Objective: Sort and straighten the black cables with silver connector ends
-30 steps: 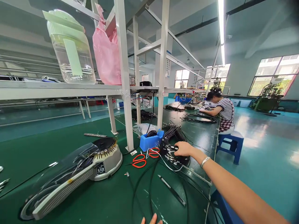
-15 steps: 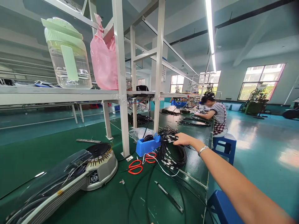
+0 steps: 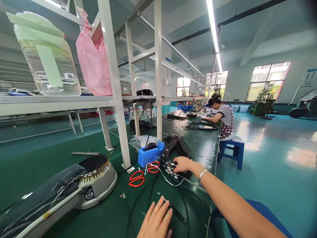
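My right hand [image 3: 182, 164], with a bracelet at the wrist, is closed round part of a bundle of black cables [image 3: 174, 145] at their silver connector ends; some fingertips are hidden among them. My left hand [image 3: 156, 220] is open at the bottom of the view, palm down with fingers stretched out and holding nothing. Its fingertips are close to a slim utility knife [image 3: 178, 214] on the green tabletop; I cannot tell whether they touch. Red-handled scissors [image 3: 136, 179] and a blue tape dispenser [image 3: 150, 156] lie left of the cables.
A grey round-topped machine [image 3: 99, 183] stands on the left. White shelf posts [image 3: 121, 132] rise from the table, with a water jug [image 3: 48, 71] and a pink bag [image 3: 95, 66] above. A co-worker [image 3: 226, 117] sits farther along; a blue stool [image 3: 260, 215] stands beside the table.
My right hand has moved down and nearer with the connector ends, while the cables behind spread out. My left hand has come into view from below. The camera has turned slightly right.
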### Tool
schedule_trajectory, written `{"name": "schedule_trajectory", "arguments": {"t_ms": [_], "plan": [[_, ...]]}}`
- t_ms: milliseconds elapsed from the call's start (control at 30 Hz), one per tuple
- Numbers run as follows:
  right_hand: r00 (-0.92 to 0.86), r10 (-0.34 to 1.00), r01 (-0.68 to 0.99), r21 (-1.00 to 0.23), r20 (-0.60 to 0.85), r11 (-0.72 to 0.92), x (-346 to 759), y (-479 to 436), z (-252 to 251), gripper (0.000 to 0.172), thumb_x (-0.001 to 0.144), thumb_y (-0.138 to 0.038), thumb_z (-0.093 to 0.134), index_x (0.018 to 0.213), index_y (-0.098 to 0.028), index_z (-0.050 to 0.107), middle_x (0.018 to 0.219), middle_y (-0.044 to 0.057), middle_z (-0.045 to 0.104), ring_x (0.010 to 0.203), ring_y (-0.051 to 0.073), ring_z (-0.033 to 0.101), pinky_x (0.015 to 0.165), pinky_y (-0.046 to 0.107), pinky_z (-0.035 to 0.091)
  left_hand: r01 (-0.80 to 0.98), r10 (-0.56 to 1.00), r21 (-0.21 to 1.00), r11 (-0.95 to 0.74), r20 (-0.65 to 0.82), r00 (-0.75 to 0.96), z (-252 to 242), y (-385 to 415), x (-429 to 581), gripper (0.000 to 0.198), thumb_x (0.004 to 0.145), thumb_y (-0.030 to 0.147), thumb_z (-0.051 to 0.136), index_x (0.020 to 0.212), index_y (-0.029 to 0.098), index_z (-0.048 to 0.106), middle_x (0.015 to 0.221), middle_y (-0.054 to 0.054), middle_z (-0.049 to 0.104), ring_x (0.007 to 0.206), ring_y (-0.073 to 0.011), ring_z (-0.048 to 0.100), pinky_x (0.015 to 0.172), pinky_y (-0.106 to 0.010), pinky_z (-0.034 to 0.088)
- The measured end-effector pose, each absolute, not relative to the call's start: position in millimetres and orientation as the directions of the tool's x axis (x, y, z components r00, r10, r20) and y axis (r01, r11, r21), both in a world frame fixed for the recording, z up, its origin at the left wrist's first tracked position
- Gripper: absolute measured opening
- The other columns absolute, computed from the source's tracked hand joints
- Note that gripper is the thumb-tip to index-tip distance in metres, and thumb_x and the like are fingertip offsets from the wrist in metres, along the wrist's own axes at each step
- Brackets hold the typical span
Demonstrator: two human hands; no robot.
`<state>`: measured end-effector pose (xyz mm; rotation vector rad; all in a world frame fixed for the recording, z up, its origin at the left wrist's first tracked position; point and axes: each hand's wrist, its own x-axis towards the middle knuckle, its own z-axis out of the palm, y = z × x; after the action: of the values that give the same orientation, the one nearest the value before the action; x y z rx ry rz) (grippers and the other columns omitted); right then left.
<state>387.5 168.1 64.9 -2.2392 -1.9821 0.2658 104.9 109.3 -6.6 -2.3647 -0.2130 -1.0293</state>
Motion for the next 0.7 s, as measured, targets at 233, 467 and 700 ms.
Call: {"name": "schedule_trajectory", "arguments": {"t_ms": [233,467,700], "plan": [[0.113,0.993,0.968,-0.224,-0.014,-0.113,382.0,165.6,64.7,0.038,0.061,-0.037,0.061,0.094,-0.019,0.066,0.091,0.006,0.066,0.083,0.021,0.061,0.063,0.024,0.04,0.446,0.311,-0.171,-0.879,0.503,0.806,10.7,142.3,200.2,0.042,0.081,0.017,0.038,0.119,0.014,0.056,0.126,-0.007,0.055,0.117,-0.0195,0.054,0.1,-0.035,0.051],[0.081,0.996,0.946,-0.311,-0.042,-0.09,389.9,166.6,78.2,0.03,0.06,-0.034,0.061,0.084,-0.016,0.066,0.078,0.004,0.065,0.071,0.018,0.059,0.055,0.022,0.038,0.547,0.478,0.024,-0.837,0.52,0.708,3.0,155.5,239.3,0.042,0.083,0.015,0.03,0.117,0.013,0.056,0.125,-0.011,0.054,0.121,-0.0229,0.05,0.108,-0.043,0.043],[0.003,0.992,0.865,-0.498,-0.125,-0.065,411.7,173.6,117.4,0.022,0.061,-0.022,0.058,0.081,-0.014,0.062,0.064,-0.001,0.062,0.058,0.011,0.057,0.049,0.016,0.041,0.531,0.435,-0.002,-0.848,0.571,0.696,12.6,170.7,250.3,0.046,0.088,0.028,0.026,0.124,0.013,0.051,0.133,-0.01,0.048,0.13,-0.0213,0.04,0.113,-0.042,0.036]]}}
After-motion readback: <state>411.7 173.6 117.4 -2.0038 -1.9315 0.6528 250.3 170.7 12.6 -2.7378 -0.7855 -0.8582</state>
